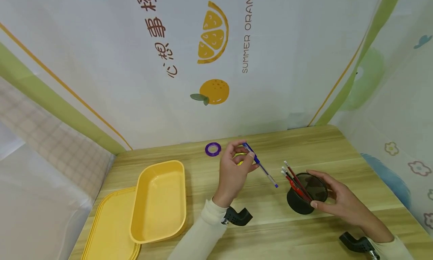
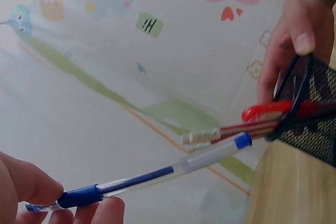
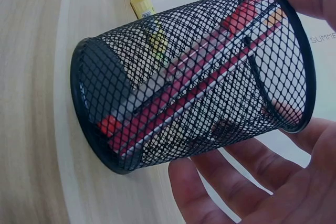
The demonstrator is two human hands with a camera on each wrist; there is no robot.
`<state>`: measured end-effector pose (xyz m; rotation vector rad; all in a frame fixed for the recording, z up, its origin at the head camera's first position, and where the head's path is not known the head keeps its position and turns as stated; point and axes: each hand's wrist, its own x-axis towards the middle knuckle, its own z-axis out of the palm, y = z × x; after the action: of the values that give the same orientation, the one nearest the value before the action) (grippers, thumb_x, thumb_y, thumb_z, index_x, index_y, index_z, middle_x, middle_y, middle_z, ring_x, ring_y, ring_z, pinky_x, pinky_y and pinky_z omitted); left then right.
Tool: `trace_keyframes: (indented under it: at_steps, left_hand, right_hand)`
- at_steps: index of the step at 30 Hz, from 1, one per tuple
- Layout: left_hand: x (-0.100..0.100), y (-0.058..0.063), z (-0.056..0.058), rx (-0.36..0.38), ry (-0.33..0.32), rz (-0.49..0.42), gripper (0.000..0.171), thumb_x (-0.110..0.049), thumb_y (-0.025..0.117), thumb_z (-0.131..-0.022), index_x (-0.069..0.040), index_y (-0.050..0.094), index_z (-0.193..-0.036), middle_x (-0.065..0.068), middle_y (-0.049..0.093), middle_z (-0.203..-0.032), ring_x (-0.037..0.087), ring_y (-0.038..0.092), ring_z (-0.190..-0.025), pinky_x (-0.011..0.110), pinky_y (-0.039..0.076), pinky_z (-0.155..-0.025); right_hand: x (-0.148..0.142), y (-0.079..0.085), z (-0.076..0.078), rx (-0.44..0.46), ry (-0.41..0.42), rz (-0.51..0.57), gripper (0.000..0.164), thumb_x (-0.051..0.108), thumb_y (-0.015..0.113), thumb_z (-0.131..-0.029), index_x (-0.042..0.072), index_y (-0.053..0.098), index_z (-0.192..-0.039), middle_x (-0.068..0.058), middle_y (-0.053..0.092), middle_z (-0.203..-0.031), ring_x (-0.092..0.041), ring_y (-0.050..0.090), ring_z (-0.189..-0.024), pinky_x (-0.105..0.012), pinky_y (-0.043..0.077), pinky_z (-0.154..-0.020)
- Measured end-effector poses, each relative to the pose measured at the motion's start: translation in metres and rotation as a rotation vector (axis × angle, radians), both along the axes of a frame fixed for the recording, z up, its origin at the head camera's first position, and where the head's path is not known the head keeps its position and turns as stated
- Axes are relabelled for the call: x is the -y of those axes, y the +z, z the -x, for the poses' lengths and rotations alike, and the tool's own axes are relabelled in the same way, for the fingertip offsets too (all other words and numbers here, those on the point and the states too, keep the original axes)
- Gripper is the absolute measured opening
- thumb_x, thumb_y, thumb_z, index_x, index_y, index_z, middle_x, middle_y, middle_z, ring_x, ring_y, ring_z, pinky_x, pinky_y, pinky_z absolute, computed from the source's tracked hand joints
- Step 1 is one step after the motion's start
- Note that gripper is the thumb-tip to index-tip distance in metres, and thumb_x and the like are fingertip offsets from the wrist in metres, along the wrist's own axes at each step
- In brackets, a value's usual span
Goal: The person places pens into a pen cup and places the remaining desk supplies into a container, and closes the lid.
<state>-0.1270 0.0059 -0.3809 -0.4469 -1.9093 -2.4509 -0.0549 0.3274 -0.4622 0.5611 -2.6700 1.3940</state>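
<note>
My left hand (image 1: 233, 173) pinches a clear-barrelled pen (image 1: 258, 160) with a blue grip between thumb and fingers. Its blue end points down toward a black mesh pen cup (image 1: 301, 207), and a gap lies between them in the head view. My right hand (image 1: 341, 200) grips this cup around its rim and side. Inside the cup lean a red pen (image 2: 268, 110) and several pencils (image 2: 202, 138) with white ends sticking out over the rim. Through the mesh in the right wrist view, the red pencils (image 3: 194, 93) reach down to the base.
On the left of the wooden table (image 1: 270, 237) stands a yellow tray (image 1: 184, 200), overlapping a flat yellow lid (image 1: 108, 226). A purple tape roll (image 1: 207, 150) lies near the back edge. Something yellow-green (image 1: 241, 154) is partly hidden behind my left hand. A printed curtain (image 1: 270, 94) hangs behind.
</note>
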Motion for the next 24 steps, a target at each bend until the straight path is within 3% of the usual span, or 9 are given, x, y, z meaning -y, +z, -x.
trace_keyframes:
  at_steps: [8, 15, 24]
  left_hand:
    - [-0.005, 0.001, -0.019, -0.021, -0.048, -0.047, 0.04, 0.0, 0.065, -0.1, -0.008, 0.055, -0.138, 0.007, 0.055, -0.112, 0.015, 0.068, -0.093, 0.039, 0.066, -0.082]
    - [-0.012, -0.003, -0.029, -0.048, -0.08, -0.081, 0.039, 0.003, 0.066, -0.099, -0.003, 0.052, -0.135, 0.005, 0.052, -0.109, 0.012, 0.065, -0.094, 0.038, 0.065, -0.084]
    - [-0.03, -0.014, -0.038, -0.156, -0.061, -0.023, 0.036, 0.006, 0.068, -0.097, 0.0, 0.055, -0.13, 0.028, 0.055, -0.113, 0.011, 0.067, -0.097, 0.034, 0.065, -0.083]
  right_hand:
    - [0.0, 0.0, 0.0, 0.003, 0.002, 0.003, 0.082, 0.002, 0.082, -0.089, 0.008, 0.042, -0.16, 0.011, 0.054, -0.148, -0.005, 0.067, -0.115, -0.022, 0.056, -0.089]
    - [0.0, 0.001, 0.0, 0.012, 0.0, -0.001, 0.082, 0.003, 0.081, -0.09, 0.009, 0.041, -0.161, 0.011, 0.054, -0.148, -0.005, 0.067, -0.116, -0.022, 0.056, -0.089]
    - [-0.001, -0.002, 0.0, 0.008, 0.011, 0.018, 0.082, 0.001, 0.08, -0.09, 0.007, 0.041, -0.161, 0.005, 0.056, -0.147, -0.009, 0.068, -0.114, -0.023, 0.057, -0.087]
